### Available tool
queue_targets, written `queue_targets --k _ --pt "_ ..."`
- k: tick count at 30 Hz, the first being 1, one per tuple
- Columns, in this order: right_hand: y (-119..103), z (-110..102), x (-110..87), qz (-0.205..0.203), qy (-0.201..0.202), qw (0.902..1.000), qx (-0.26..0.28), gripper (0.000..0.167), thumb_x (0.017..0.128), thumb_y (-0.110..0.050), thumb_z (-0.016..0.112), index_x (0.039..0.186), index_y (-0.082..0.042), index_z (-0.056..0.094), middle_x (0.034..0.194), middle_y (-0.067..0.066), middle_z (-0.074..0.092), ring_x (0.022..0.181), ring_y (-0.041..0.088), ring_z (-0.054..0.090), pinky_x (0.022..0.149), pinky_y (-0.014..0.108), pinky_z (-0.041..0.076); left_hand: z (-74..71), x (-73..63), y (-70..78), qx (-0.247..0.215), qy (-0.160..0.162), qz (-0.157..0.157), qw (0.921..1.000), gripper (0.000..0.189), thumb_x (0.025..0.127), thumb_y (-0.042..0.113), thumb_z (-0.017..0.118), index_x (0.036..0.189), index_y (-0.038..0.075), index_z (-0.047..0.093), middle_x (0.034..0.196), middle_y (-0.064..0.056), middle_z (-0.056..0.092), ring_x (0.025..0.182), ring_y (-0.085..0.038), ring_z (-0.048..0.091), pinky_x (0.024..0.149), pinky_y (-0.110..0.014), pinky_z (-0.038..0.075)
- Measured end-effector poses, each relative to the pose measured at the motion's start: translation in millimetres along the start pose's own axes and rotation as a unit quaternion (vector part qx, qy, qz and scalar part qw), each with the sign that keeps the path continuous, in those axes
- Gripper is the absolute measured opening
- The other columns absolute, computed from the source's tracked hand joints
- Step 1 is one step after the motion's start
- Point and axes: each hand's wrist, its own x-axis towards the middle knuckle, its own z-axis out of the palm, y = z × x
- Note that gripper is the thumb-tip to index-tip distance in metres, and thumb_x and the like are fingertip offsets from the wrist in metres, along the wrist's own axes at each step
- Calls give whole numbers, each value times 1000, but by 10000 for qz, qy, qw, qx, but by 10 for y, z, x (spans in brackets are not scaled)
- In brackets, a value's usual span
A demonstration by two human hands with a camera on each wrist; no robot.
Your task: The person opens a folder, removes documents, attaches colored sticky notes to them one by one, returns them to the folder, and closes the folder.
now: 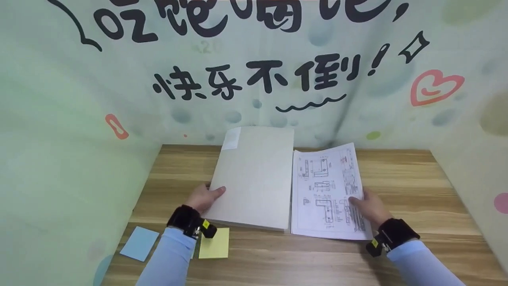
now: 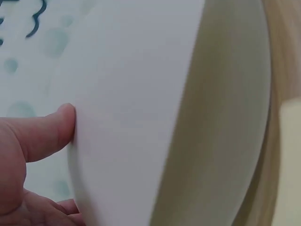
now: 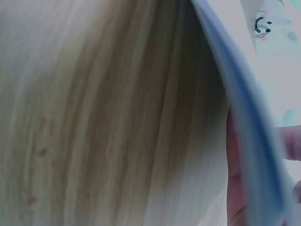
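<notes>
My left hand (image 1: 204, 198) pinches the left edge of a pale folder (image 1: 254, 178) over the worktop (image 1: 416, 186), thumb on top; my right hand (image 1: 371, 205) pinches the right edge of the drawing sheets (image 1: 328, 192) just beside it. A yellow pad (image 1: 216, 245) lies nearer me.

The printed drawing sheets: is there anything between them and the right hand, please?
Nothing visible is in between. The right hand pinches the printed sheets directly at their right edge. The pale folder-like item lies on their left side.
</notes>
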Motion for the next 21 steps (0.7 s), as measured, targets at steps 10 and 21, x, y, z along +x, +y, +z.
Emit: queue_targets --k 10,21 --pt "29 29 -77 28 -86 9999 68 64 105 -20 50 156 6 22 117 25 66 81 21 70 72 37 60 -604 -30 -369 144 307 -281 9990 84 104 46 52 159 -6 15 163 -35 19 150 -52 23 123 -60 23" --pt "48 179 -227 -58 -179 9973 709 57 105 -14 50 154 4 26 110 20 69 81 24 72 73 41 61 -1049 -78 -563 860 788 -439 9922 78 109 41 40 158 -11 8 161 -39 14 150 -54 18 123 -61 21"
